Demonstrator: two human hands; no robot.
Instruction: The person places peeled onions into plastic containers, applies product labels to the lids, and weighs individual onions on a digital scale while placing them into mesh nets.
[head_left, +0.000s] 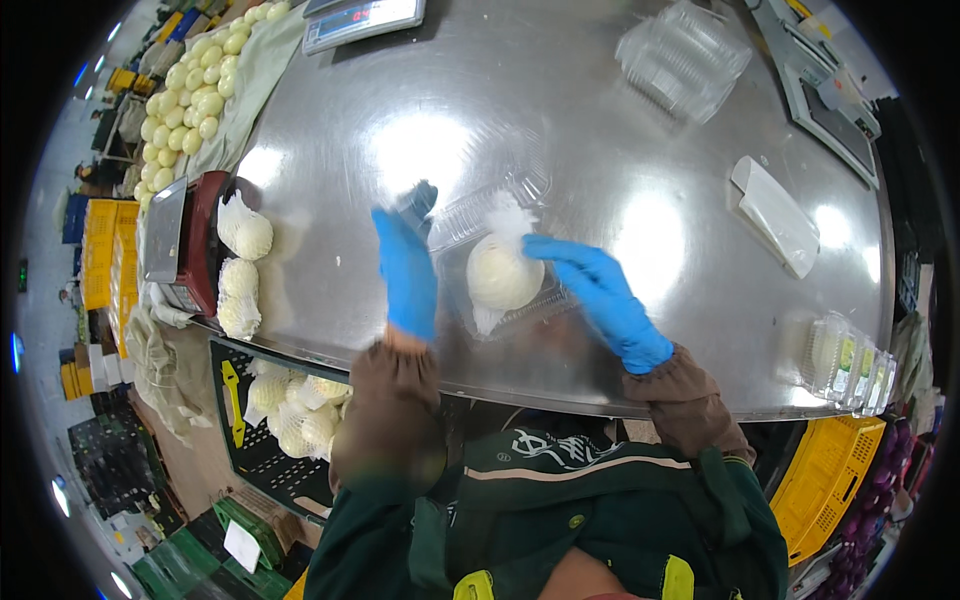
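A peeled onion (505, 274) in white netting, its bunched end pointing away from me, sits in the base of a transparent plastic clamshell box (551, 300). The box's lid (487, 210) is folded back on the steel table (322, 187). My right hand (600, 292), in a blue glove, has its extended fingertips against the onion's upper right side. To the left of the box, my left hand (409, 266) is raised on edge, also gloved in blue. Its fingertips look dark and blurred near the lid, and I see nothing held in it.
Netted onions (241, 285) rest beside a red scale (202, 240). More fill a black crate (292, 480) below the table edge. Stacked clamshells (682, 64), a white plastic bag (776, 217), packed boxes (847, 367) and a digital scale (364, 22) surround the work spot. Peeled onions (187, 97) are heaped far left.
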